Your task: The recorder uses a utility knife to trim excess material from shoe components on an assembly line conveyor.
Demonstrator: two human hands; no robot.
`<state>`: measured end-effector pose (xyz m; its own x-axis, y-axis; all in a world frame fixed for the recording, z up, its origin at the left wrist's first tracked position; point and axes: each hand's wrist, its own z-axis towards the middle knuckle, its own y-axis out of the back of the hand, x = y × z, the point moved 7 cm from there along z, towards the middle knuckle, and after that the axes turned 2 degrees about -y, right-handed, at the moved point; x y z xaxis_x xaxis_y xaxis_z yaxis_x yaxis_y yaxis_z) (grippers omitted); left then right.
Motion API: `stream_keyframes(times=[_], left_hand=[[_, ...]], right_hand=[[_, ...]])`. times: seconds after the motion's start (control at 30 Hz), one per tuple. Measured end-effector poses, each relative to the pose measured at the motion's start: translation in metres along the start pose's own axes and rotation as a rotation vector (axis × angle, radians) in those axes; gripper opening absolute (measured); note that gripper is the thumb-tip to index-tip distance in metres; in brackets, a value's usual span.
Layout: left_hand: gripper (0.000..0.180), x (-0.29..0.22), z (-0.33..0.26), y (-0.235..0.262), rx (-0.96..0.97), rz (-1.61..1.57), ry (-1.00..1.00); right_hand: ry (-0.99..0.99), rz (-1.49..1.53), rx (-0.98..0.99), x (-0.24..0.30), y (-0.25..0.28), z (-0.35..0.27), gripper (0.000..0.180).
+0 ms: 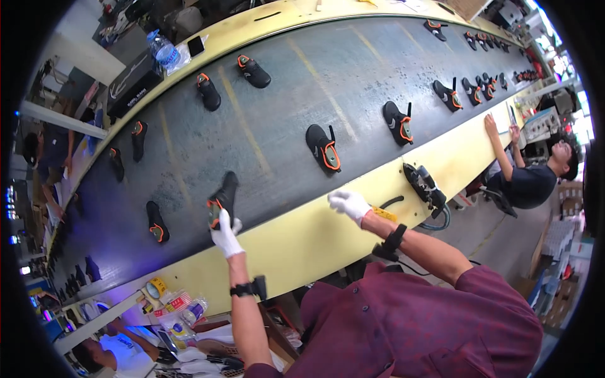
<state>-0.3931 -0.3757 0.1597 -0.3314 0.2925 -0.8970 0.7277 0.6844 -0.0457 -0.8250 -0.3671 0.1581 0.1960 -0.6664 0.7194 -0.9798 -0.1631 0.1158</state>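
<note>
My left hand [226,235], in a white glove, grips the heel end of a black shoe [227,189] with an orange-lined opening, at the near edge of the dark conveyor belt [283,94]. The shoe's toe points away from me. Over the pale yellow ledge [283,220], my gloved right hand [350,206] is loosely curled and shows nothing in it. Just beyond that hand, another black shoe [322,148] rests on the belt with its strap sticking up. To the left of the held shoe lies one more black shoe [157,222].
Several more shoes stand along both sides of the belt. A black hand tool [425,187] and a yellow item [383,213] are on the ledge to the right. A co-worker [529,179] sits farther right. Tape [155,288] and packets [176,303] lie at the lower left.
</note>
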Motion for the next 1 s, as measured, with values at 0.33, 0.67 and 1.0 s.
stream_keyframes(times=[0.33,0.67,1.0], left_hand=[[0.090,0.039,0.066,0.029,0.074,0.766,-0.315],[0.082,0.056,-0.155,-0.093,0.713,0.604,-0.314],[0.109,0.105,-0.201,-0.116,0.822,1.449,-0.604]], right_hand=[[0.161,-0.566,-0.413,0.063,0.041,0.147,0.066],[0.026,0.051,-0.191,0.026,-0.008,0.052,0.064],[0.307,-0.378,-0.053,-0.061,-0.003,-0.098,0.038]])
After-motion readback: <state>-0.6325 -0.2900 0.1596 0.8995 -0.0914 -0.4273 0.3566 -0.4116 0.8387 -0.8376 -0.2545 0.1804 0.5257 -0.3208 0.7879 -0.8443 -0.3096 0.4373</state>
